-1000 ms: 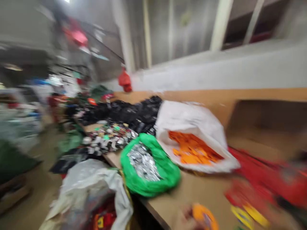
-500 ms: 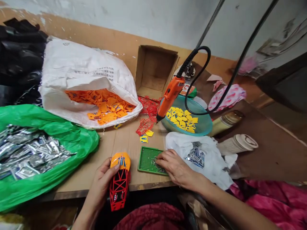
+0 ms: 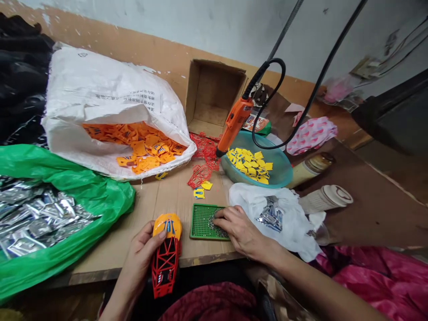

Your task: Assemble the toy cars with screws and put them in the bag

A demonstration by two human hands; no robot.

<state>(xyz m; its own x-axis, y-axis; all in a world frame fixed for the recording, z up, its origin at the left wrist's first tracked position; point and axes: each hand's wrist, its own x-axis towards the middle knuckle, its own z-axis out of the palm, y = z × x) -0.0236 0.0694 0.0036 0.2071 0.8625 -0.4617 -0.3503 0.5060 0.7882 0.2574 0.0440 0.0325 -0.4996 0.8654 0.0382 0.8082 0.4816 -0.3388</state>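
Note:
A toy car (image 3: 166,256) with an orange front panel and a red lattice frame is held in my left hand (image 3: 144,247), thumb on top, over the table's front edge. My right hand (image 3: 242,232) reaches onto a green perforated tray (image 3: 200,223). Its fingers are bent together into a heap of tiny metal screws (image 3: 214,223) at the tray's right side; the fingertips are partly hidden, and what they pinch cannot be made out. Behind the tray hangs an orange electric screwdriver (image 3: 235,122), tip down, touched by neither hand.
A white sack (image 3: 113,80) holds orange panels. Silver packets fill a green bag (image 3: 110,194) at left. Yellow pieces lie in a teal basin (image 3: 282,167); red frames (image 3: 200,174) lie beside it. A white plastic bag (image 3: 240,196) with silver packets is at right, near an open cardboard box (image 3: 216,93).
The view has shifted slightly. My right hand's fingers stay in the screw heap with a small movement, and my left hand keeps hold of the toy car.

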